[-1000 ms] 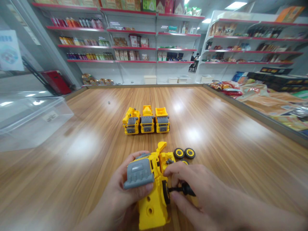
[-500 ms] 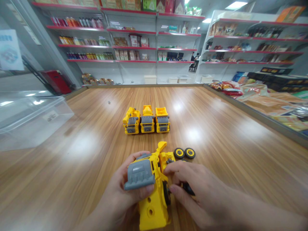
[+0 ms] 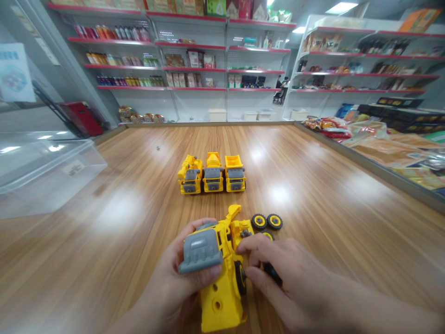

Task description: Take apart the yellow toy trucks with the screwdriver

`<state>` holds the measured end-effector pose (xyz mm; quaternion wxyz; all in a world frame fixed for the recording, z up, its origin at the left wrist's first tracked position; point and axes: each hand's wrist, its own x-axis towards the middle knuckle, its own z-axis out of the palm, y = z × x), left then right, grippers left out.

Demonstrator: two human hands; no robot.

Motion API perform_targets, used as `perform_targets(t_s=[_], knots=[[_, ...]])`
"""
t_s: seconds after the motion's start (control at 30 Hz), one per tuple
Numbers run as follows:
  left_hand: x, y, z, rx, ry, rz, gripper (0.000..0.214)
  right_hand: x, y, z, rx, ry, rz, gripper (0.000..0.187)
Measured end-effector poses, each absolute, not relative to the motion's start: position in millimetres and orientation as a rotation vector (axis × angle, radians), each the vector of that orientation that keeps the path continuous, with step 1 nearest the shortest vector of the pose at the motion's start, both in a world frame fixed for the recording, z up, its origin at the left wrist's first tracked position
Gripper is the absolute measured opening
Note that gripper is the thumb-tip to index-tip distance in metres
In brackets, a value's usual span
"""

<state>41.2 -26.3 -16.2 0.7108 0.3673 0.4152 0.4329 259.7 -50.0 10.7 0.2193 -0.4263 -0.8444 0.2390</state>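
Note:
My left hand (image 3: 174, 273) grips a yellow toy truck body (image 3: 220, 297) with a grey cab piece (image 3: 201, 250) facing me. A black toy wheel (image 3: 240, 277) sits against the truck's right side. The bent fingers of my right hand (image 3: 278, 273) close in at that wheel, the thumb tip by its hub; whatever they pinch is hidden. Under the right palm a dark object (image 3: 273, 272) shows in part, its kind unclear. Just beyond lie a yellow toy part with a scoop arm (image 3: 234, 211) and several loose yellow-hubbed wheels (image 3: 274, 221), one partly covered by my right hand.
Three assembled yellow toy trucks (image 3: 212, 178) stand in a row farther back on the wooden table (image 3: 323, 213). At left is a clear plastic bin (image 3: 52, 171). Packaged goods (image 3: 375, 134) lie along the right edge. Stocked shelves (image 3: 194, 69) line the back.
The truck in my left hand has shifted very slightly. My right hand has moved a little, so more of a loose wheel behind it shows.

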Motion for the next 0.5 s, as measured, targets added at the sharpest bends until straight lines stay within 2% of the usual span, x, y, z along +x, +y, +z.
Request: perform_targets(t_s=[0.23,0.5], knots=[[42.7,-26.7,-14.0,0.795,0.937,1.018,0.067,258.6,-50.9,11.2,-1.087,-2.27,0.612,0.032],[42.7,-27.3,-14.6,0.81,0.938,0.989,0.07,258.4,-48.1,9.0,-1.148,-2.34,0.638,0.024]])
